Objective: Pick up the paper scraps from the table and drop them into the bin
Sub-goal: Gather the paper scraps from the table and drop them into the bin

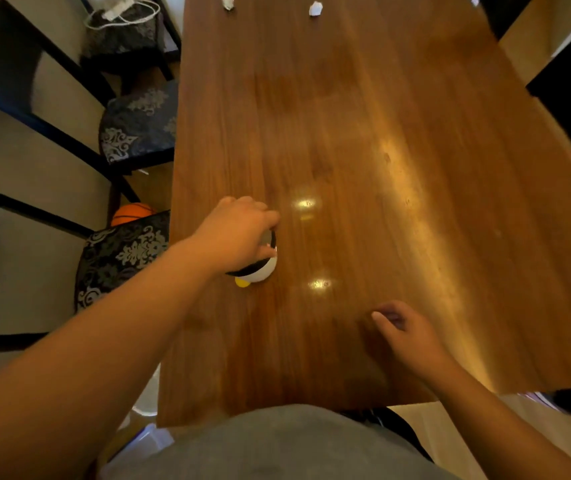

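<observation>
While the left hand point(239, 233) rests over the rim of a small round black-and-white penguin-shaped bin with a yellow foot point(258, 268) near the left edge of the long brown wooden table point(398, 140), its fingers curl downward and whether they pinch anything cannot be told. The right hand point(403, 332) hovers low over the near part of the table, fingers loosely curled, holding nothing visible. Two crumpled white paper scraps point(228, 1) point(315, 9) lie well apart at the far end.
</observation>
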The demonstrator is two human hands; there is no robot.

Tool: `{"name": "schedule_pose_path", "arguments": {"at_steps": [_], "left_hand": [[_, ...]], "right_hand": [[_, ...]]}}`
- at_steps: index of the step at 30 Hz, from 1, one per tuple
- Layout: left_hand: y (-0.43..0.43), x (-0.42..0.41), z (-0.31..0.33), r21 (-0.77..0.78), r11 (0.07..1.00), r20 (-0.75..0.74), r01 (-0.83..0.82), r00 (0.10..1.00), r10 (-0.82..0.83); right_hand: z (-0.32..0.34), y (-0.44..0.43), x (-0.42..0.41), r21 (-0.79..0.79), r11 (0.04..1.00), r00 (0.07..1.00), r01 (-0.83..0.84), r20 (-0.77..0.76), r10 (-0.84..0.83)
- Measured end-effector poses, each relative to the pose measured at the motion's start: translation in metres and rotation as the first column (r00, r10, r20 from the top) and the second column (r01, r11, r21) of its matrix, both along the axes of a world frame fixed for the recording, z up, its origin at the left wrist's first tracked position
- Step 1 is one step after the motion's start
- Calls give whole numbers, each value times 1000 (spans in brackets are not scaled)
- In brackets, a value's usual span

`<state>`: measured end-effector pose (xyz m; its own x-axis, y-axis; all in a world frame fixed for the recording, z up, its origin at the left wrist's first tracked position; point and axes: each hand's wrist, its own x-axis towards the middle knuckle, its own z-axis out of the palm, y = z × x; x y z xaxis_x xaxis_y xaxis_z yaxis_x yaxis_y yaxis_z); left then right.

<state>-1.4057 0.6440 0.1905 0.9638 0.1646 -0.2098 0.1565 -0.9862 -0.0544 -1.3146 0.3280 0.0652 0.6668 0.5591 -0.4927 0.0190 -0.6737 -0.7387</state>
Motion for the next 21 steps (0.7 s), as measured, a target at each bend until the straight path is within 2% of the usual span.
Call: {"name": "schedule_pose_path", "arguments": {"at_steps": [5, 9, 11, 12, 14, 16, 19, 21], "left_hand": [[-5, -6, 7, -73, 997, 65, -36, 997, 40], [-29, -36, 17, -188, 981, 320, -44, 942, 104], [-49, -60, 10, -295, 953, 375, -64, 910, 177], [-61, -74, 3, -380, 921, 319, -88, 922, 220], [-84, -102, -20, -572, 801, 65, -177, 964, 259], [-103, -127, -50, -709, 653, -179, -266, 964, 198], [-131, -153, -96, -788, 458, -409, -412, 906, 112], [-150, -165, -121, -779, 388, -518, -493, 854, 44]], "right_hand": [[5, 3, 5, -18, 999, 1000, -26, -3, 26], [10, 3, -10, -40, 995, 994, -89, -70, 86], [11, -1, -22, -52, 992, 990, -114, -92, 109], [11, -4, -30, -64, 991, 988, -119, -109, 112], [10, -14, -49, -98, 987, 982, -126, -151, 111], [9, -26, -69, -132, 982, 979, -132, -170, 108], [9, -44, -97, -168, 983, 986, -73, -161, 46], [6, -55, -113, -189, 982, 988, 9, -152, -39]]}}
